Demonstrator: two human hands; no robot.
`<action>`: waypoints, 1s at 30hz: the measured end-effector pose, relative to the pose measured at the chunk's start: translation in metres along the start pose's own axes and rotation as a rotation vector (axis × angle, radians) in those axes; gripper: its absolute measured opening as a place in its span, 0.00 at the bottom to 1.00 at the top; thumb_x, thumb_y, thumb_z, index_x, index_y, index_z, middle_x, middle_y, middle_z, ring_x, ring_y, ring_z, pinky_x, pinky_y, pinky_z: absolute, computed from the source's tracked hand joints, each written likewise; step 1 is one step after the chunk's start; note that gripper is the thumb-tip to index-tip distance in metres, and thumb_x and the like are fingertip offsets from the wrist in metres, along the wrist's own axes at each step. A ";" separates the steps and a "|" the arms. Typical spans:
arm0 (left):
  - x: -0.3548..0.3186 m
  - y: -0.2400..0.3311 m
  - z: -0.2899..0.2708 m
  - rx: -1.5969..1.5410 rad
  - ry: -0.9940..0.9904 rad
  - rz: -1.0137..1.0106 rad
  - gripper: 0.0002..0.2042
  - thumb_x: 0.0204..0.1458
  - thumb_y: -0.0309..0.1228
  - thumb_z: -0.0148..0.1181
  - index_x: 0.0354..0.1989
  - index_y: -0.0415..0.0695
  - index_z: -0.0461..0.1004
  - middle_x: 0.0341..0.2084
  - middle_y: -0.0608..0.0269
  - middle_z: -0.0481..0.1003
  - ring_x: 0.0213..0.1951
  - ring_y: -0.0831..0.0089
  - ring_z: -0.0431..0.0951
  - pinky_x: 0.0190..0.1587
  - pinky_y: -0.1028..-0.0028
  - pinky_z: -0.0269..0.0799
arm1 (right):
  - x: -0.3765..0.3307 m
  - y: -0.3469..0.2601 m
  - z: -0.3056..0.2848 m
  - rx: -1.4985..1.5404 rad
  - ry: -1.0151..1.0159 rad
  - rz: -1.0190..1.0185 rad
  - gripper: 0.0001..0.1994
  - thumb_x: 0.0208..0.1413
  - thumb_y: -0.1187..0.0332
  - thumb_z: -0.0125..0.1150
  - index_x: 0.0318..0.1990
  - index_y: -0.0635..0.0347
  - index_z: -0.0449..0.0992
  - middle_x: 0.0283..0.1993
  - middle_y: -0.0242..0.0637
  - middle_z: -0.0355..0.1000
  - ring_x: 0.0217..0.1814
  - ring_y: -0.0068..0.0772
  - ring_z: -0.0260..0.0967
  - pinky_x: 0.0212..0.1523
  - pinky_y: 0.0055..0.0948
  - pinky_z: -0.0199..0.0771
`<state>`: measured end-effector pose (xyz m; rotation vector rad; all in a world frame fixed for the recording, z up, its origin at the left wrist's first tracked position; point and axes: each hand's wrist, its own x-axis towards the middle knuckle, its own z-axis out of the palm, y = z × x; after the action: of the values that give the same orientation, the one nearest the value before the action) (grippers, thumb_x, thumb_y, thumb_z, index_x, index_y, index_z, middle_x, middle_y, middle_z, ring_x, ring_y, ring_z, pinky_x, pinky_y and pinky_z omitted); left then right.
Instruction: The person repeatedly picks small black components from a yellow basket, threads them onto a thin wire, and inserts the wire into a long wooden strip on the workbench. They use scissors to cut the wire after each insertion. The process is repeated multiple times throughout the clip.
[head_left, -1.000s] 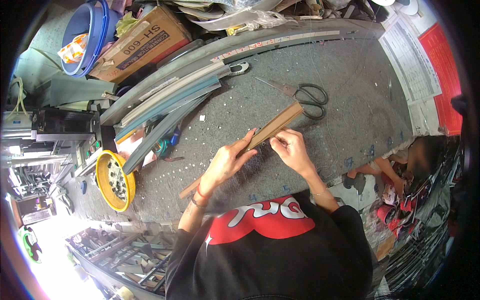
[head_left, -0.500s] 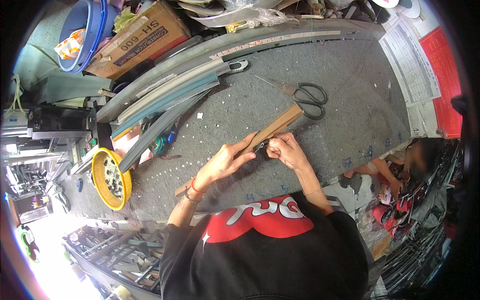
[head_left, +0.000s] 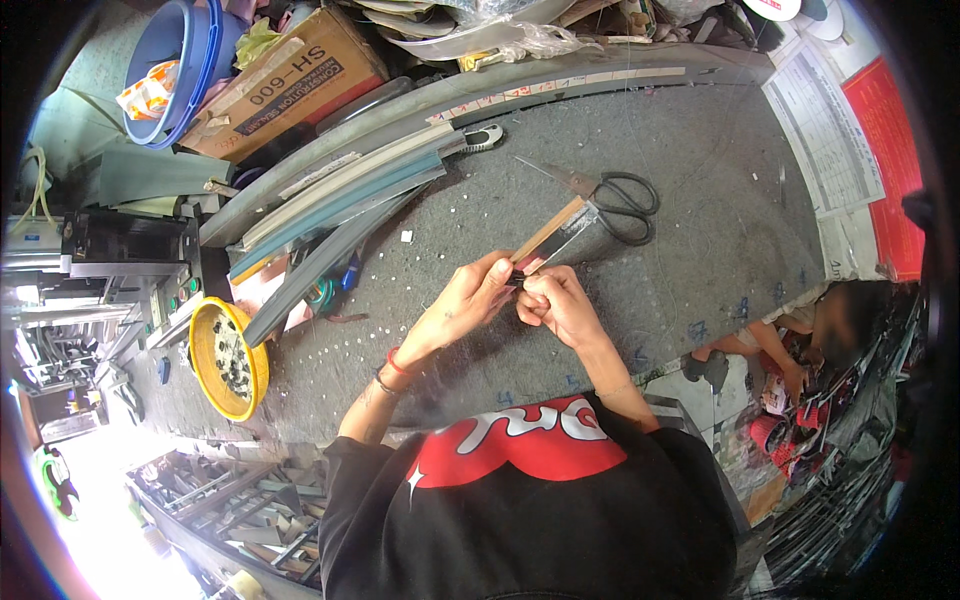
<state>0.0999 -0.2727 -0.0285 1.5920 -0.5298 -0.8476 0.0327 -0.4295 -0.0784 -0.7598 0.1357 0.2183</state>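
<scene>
My left hand [head_left: 462, 305] is closed around a wood-brown profile strip [head_left: 547, 230], which slants up and to the right above the grey bench. Its upturned side shows a dark, silvery face. Beside the left fingertips, my right hand [head_left: 562, 305] is closed in a pinch against the strip's lower edge. A small dark piece shows between the two hands, too small to name. What the right fingers grip is hidden. Just beyond the strip's far end lie black-handled scissors [head_left: 628, 210], blades pointing left.
At left stands a yellow basket [head_left: 262, 378] of small black and white pieces. Long grey and blue profiles [head_left: 345, 205] lie behind it, near a utility knife [head_left: 484, 139]. A cardboard box [head_left: 285, 90] and blue tub [head_left: 150, 130] stand at the back. Another person's arm [head_left: 778, 355] shows at right.
The strip has been turned over in my hands, from its brown face to its dark, silvery side. My right hand has shifted slightly left and down.
</scene>
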 end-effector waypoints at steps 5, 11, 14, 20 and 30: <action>-0.001 0.006 0.001 -0.060 -0.054 -0.010 0.23 0.63 0.44 0.39 0.53 0.34 0.65 0.18 0.72 0.63 0.19 0.84 0.59 0.21 0.81 0.56 | -0.007 -0.011 -0.001 -0.148 -0.021 -0.094 0.14 0.57 0.75 0.49 0.18 0.61 0.63 0.18 0.25 0.57 0.17 0.17 0.55 0.17 0.21 0.58; -0.006 0.005 0.001 -0.047 -0.065 0.026 0.24 0.63 0.43 0.42 0.57 0.34 0.61 0.23 0.70 0.65 0.23 0.84 0.61 0.25 0.81 0.59 | -0.016 -0.024 0.002 -0.494 0.036 -0.130 0.09 0.55 0.73 0.55 0.24 0.67 0.71 0.21 0.26 0.65 0.20 0.14 0.58 0.20 0.18 0.59; -0.008 0.005 0.002 -0.069 -0.054 -0.022 0.24 0.62 0.42 0.43 0.57 0.33 0.61 0.24 0.70 0.66 0.24 0.85 0.61 0.26 0.81 0.60 | -0.020 -0.032 0.005 -0.686 0.051 -0.191 0.09 0.54 0.72 0.57 0.24 0.67 0.71 0.21 0.27 0.65 0.21 0.15 0.57 0.21 0.19 0.57; -0.009 0.006 0.005 0.087 0.015 0.001 0.24 0.62 0.42 0.45 0.59 0.36 0.60 0.23 0.72 0.63 0.24 0.84 0.59 0.25 0.81 0.59 | -0.022 -0.043 0.018 -1.011 0.125 -0.428 0.08 0.49 0.75 0.60 0.23 0.67 0.69 0.20 0.31 0.62 0.20 0.17 0.54 0.21 0.22 0.56; -0.013 0.003 0.009 0.346 0.121 0.124 0.23 0.57 0.38 0.53 0.56 0.33 0.63 0.19 0.48 0.65 0.22 0.73 0.67 0.30 0.70 0.67 | -0.021 -0.041 0.027 -1.100 0.214 -0.574 0.08 0.48 0.77 0.61 0.22 0.67 0.69 0.20 0.30 0.60 0.18 0.15 0.51 0.19 0.21 0.52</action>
<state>0.0852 -0.2690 -0.0227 1.8897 -0.7086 -0.5828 0.0234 -0.4427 -0.0275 -1.8748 -0.0194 -0.3845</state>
